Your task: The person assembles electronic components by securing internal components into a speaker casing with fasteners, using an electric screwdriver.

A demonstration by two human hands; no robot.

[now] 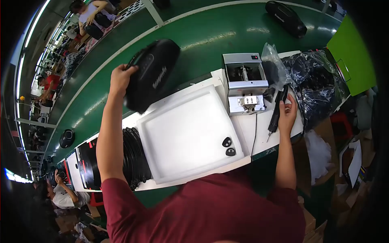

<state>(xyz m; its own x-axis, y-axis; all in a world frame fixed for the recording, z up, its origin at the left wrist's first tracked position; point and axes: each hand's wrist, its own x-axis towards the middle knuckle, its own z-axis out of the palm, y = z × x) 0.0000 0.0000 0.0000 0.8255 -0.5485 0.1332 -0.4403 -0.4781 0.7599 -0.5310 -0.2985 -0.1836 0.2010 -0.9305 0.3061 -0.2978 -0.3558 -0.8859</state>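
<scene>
A black barrel-shaped portable speaker (156, 67) hangs tilted over the green surface and the far left corner of a white foam tray (160, 176). My left hand (120, 80) is closed on the handle along its left side. To the right, my right hand (288, 112) has its fingers around a black electric screwdriver (275, 115), whose thin bit points down toward the near edge of the white table. Two small black parts (229, 146) with rounded shapes lie in the tray's near right corner. Left of the screwdriver stands a grey screw feeder (247, 84).
Coiled black cables (137, 162) lie left of the tray. Black parts in clear plastic bags (320, 85) fill the right end, beside a bright green panel (352, 56). More speakers (285, 19) stand on the green conveyor (202, 38). Other people (60, 194) work along the line.
</scene>
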